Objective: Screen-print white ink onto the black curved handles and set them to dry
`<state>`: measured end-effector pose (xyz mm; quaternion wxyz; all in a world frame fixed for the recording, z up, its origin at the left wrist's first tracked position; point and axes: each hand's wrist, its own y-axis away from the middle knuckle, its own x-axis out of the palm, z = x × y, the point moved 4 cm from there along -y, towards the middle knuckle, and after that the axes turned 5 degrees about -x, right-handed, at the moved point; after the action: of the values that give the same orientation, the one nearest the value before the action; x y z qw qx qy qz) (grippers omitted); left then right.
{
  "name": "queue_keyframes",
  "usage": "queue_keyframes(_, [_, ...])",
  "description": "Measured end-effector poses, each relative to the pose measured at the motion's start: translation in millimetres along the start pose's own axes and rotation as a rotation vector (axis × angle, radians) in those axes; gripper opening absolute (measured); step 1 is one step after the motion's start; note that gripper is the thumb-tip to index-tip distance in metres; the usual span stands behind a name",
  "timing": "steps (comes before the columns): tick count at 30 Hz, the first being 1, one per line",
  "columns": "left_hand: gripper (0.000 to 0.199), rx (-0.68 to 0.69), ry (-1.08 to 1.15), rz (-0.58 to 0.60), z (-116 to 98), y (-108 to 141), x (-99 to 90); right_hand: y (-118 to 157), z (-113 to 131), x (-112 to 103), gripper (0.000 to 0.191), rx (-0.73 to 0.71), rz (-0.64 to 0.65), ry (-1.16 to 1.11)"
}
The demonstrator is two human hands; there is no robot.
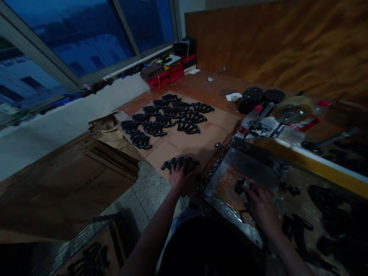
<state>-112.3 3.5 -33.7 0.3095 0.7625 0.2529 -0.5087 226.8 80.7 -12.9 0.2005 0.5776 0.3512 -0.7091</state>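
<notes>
On the near edge of a cardboard sheet [215,124] lies a black fan-shaped ribbed part [188,163]. My left hand [178,178] rests on its near side with fingers spread. Several similar black parts [188,126] are laid out in rows farther back on the cardboard. To the right, my right hand [260,205] is over a metal tray [241,165], its fingers closed on a small dark block [239,186]. The scene is dim, so the block's details are hard to make out.
Stacked brown cardboard [94,168] stands at the left. A plastic bottle [250,120], tape rolls [294,109] and black round containers [253,94] are at the back right. Dark parts [324,195] lie right of the tray. Red bundles [161,80] sit near the window.
</notes>
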Motion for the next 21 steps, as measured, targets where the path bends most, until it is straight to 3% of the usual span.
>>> queue_keyframes(2, [0.064, 0.047, 0.219, -0.023, 2, -7, -23.7, 1, 1, 1, 0.042, 0.001, -0.001, -0.01])
queue_keyframes(4, [0.072, 0.065, 0.595, 0.004, 3, -13, -48.3, 2, 1, 2, 0.043, 0.007, -0.01, -0.01])
queue_keyframes(7, [0.088, 0.085, 1.244, 0.182, -3, -16, -78.4, 4, -3, 8, 0.044, 0.026, -0.046, -0.006])
queue_keyframes(10, [0.093, 0.158, 1.653, 0.314, -17, -13, -100.1, 8, -11, 19, 0.044, 0.005, -0.065, -0.011])
queue_keyframes(15, [0.095, 0.228, 1.879, 0.312, -35, -16, -117.1, 16, -27, 40, 0.049, -0.001, -0.075, -0.03])
queue_keyframes(21, [0.094, 0.31, 1.839, 0.319, -53, -25, -128.8, 22, -37, 56, 0.051, 0.031, -0.112, -0.065])
